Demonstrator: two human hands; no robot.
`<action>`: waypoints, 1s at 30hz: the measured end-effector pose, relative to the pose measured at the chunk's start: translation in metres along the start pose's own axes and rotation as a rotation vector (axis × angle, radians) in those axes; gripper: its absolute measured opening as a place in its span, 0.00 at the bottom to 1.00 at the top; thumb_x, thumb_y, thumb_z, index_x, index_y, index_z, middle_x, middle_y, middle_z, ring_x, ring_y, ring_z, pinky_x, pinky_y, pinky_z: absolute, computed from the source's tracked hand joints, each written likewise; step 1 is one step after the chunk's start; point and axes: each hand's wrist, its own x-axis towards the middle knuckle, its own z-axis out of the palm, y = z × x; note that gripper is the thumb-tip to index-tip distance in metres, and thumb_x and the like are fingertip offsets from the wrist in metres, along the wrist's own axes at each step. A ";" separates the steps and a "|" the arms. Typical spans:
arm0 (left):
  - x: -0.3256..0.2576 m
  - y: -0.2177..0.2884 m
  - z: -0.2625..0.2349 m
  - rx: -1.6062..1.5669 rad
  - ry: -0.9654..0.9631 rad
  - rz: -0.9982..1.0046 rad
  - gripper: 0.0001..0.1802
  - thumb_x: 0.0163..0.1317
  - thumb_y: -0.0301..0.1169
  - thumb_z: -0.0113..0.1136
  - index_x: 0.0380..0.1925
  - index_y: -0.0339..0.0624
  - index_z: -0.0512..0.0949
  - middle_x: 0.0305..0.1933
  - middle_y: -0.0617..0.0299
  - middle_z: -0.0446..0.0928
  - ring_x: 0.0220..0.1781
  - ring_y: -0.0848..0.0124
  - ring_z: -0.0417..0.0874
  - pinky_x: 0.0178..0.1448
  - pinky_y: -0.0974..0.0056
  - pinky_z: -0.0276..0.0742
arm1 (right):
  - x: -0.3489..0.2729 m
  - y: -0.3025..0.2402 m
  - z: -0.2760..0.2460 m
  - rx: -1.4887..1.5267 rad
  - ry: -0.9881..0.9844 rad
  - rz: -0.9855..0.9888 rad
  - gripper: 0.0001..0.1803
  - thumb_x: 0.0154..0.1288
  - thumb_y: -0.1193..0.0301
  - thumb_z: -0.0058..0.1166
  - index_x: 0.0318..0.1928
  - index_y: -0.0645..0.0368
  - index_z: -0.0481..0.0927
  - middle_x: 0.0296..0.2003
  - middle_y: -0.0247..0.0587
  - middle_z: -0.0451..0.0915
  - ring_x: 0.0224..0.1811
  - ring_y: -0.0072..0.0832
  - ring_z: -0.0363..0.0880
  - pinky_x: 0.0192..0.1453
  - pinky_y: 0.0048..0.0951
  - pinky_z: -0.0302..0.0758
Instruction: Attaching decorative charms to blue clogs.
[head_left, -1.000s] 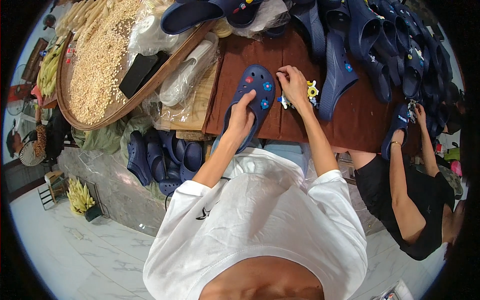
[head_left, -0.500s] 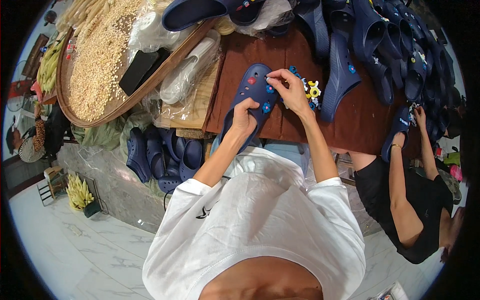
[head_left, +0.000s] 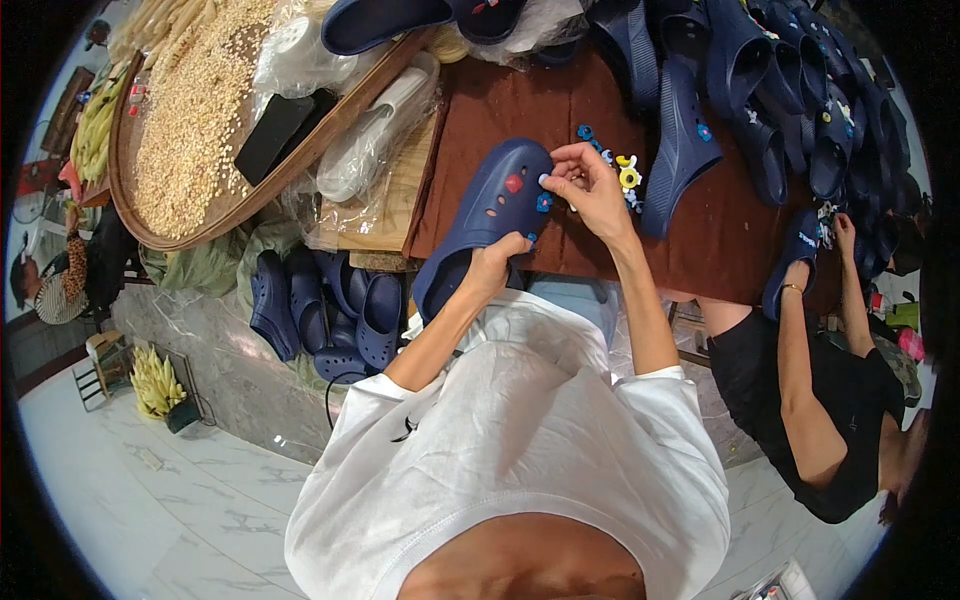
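Left hand [head_left: 492, 265] clamped on the navy clog [head_left: 470, 232], thumb across its top, and the toe points away over the near part of the brown cloth [head_left: 560, 105]! Over comes the right hand [head_left: 602, 198], thumb and fingertips pinched together on a small pale charm [head_left: 544, 179], right at the toe's edge. Already on that clog: a red charm [head_left: 514, 184] and, just below the pinch, a blue flower charm [head_left: 544, 203]. Beyond the right hand lies a loose cluster of charms [head_left: 629, 178] (bright yellow in there, hard to miss), with another navy clog [head_left: 678, 160] tipped alongside. Out to the right, a co-worker's hand [head_left: 797, 274] grips a clog of its own [head_left: 801, 245].
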 end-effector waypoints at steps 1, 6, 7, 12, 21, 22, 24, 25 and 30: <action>-0.001 -0.003 -0.006 0.050 -0.032 0.024 0.11 0.47 0.21 0.57 0.34 0.38 0.75 0.33 0.66 0.73 0.35 0.74 0.73 0.42 0.69 0.70 | -0.001 0.001 -0.002 -0.041 0.003 -0.007 0.23 0.57 0.71 0.65 0.54 0.61 0.76 0.41 0.35 0.79 0.42 0.22 0.76 0.44 0.21 0.72; -0.012 0.002 -0.022 0.135 -0.079 -0.013 0.11 0.47 0.23 0.57 0.33 0.38 0.74 0.31 0.67 0.72 0.33 0.75 0.72 0.40 0.69 0.69 | -0.008 -0.009 -0.005 -0.086 -0.088 -0.032 0.29 0.57 0.70 0.66 0.59 0.61 0.72 0.49 0.39 0.76 0.49 0.25 0.76 0.49 0.23 0.74; -0.012 0.003 -0.027 0.173 -0.121 0.011 0.11 0.46 0.24 0.56 0.33 0.38 0.74 0.32 0.67 0.72 0.33 0.75 0.72 0.40 0.69 0.69 | -0.010 -0.013 -0.006 0.005 -0.158 0.032 0.30 0.57 0.70 0.66 0.59 0.62 0.71 0.50 0.41 0.76 0.51 0.26 0.75 0.52 0.26 0.74; -0.020 0.009 -0.025 0.249 -0.123 -0.001 0.12 0.45 0.26 0.56 0.33 0.38 0.75 0.32 0.66 0.72 0.33 0.75 0.71 0.39 0.69 0.68 | -0.013 -0.011 -0.005 0.169 -0.269 0.043 0.32 0.58 0.70 0.66 0.61 0.64 0.68 0.52 0.42 0.75 0.55 0.29 0.74 0.60 0.31 0.72; -0.022 0.021 -0.030 0.312 -0.179 -0.005 0.19 0.43 0.28 0.57 0.39 0.37 0.76 0.35 0.65 0.74 0.35 0.74 0.72 0.41 0.69 0.69 | -0.022 -0.011 -0.003 0.077 -0.246 0.007 0.32 0.55 0.71 0.68 0.57 0.61 0.66 0.50 0.42 0.75 0.52 0.28 0.75 0.59 0.32 0.72; -0.024 0.024 -0.028 0.328 -0.168 -0.005 0.21 0.42 0.28 0.58 0.41 0.37 0.76 0.36 0.64 0.74 0.36 0.73 0.72 0.42 0.68 0.70 | -0.023 -0.012 -0.002 0.088 -0.234 0.001 0.31 0.55 0.72 0.68 0.57 0.61 0.66 0.50 0.42 0.75 0.52 0.28 0.76 0.59 0.32 0.72; -0.026 0.028 -0.024 0.343 -0.157 -0.005 0.22 0.42 0.28 0.58 0.42 0.37 0.76 0.37 0.64 0.74 0.37 0.72 0.73 0.43 0.68 0.70 | -0.025 -0.013 0.000 0.099 -0.223 -0.003 0.31 0.55 0.72 0.68 0.56 0.61 0.66 0.50 0.42 0.75 0.51 0.28 0.76 0.58 0.32 0.73; -0.026 0.028 -0.023 0.366 -0.161 0.022 0.23 0.41 0.28 0.58 0.43 0.37 0.76 0.38 0.64 0.75 0.38 0.72 0.73 0.44 0.67 0.71 | -0.026 -0.013 0.001 0.096 -0.212 -0.004 0.30 0.55 0.73 0.68 0.55 0.61 0.66 0.50 0.42 0.75 0.51 0.29 0.77 0.57 0.32 0.73; -0.025 0.030 -0.024 0.522 -0.179 0.081 0.26 0.40 0.28 0.58 0.46 0.37 0.76 0.41 0.62 0.75 0.42 0.72 0.74 0.48 0.67 0.71 | -0.029 -0.008 0.008 0.076 -0.152 -0.005 0.28 0.56 0.73 0.67 0.54 0.62 0.66 0.49 0.43 0.76 0.50 0.29 0.77 0.56 0.32 0.75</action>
